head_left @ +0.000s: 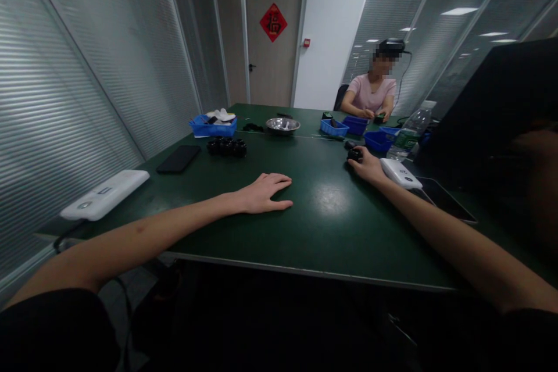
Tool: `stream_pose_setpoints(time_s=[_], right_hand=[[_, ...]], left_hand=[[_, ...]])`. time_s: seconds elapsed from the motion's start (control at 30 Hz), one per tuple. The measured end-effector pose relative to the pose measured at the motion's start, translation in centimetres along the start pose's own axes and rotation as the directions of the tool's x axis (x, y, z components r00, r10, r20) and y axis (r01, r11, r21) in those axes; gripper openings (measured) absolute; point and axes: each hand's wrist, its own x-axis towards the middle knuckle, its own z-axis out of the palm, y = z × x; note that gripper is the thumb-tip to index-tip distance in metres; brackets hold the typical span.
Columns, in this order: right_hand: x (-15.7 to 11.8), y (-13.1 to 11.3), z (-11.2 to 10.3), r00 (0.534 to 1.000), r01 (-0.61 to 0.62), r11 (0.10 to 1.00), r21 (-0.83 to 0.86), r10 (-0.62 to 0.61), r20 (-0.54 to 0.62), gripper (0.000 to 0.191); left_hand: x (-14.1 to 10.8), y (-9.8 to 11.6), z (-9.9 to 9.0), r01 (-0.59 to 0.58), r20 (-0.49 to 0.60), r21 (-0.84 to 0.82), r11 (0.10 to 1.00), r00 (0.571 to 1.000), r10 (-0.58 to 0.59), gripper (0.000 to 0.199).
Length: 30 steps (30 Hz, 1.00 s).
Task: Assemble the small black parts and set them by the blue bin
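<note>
My left hand (264, 193) lies flat on the dark green table (279, 238), fingers spread, holding nothing. Farther right, my right hand (368, 166) has its fingers round a small black rounded part (354, 154); its exact kind cannot be made out. Another small black piece (350, 144) lies just beyond those fingers. A cluster of several similar black round parts (226, 146) sits on the table beyond my left hand, to its left.
Left: black phone (178, 159), white power bank (105, 194), filled blue basket (213, 126). Behind: a metal bowl (283, 125). Right: blue bins (378, 140), a water bottle (410, 132), another white device (400, 174), a dark tablet (447, 199). A person (372, 93) sits across, hands on a small dark item.
</note>
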Motion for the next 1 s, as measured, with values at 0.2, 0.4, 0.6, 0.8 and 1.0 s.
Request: stream_pose_setpoints(time_s=[0.2, 0.4, 0.6, 0.8, 1.0], right_hand=[[0.06, 0.0, 0.43, 1.0, 0.008, 1.0, -0.014, -0.008, -0.006, 0.061], [0.04, -0.07, 0.45, 1.0, 0.01, 0.999, -0.035, -0.011, -0.012, 0.068], [-0.11, -0.39, 0.38, 1.0, 0.001, 0.998, -0.069, -0.002, -0.015, 0.068], [-0.31, -0.37, 0.14, 0.998, -0.046, 0.995, -0.093, 0.043, -0.036, 0.065], [-0.41, -0.66, 0.04, 0.997, -0.066, 0.993, -0.097, 0.062, -0.038, 0.07]], left_hand=[[0.02, -0.21, 0.04, -0.013, 0.001, 0.012, 1.0, 1.0, 0.013, 0.076], [0.01, -0.19, 0.1, -0.012, -0.009, 0.016, 1.0, 1.0, 0.012, 0.074], [0.04, -0.25, 0.2, -0.016, -0.011, 0.012, 1.0, 1.0, 0.016, 0.071], [0.08, -0.27, 0.34, -0.023, -0.024, 0.032, 0.999, 0.999, 0.023, 0.072], [0.2, -0.82, 0.1, -0.04, -0.077, 0.025, 0.999, 0.996, 0.042, 0.062]])
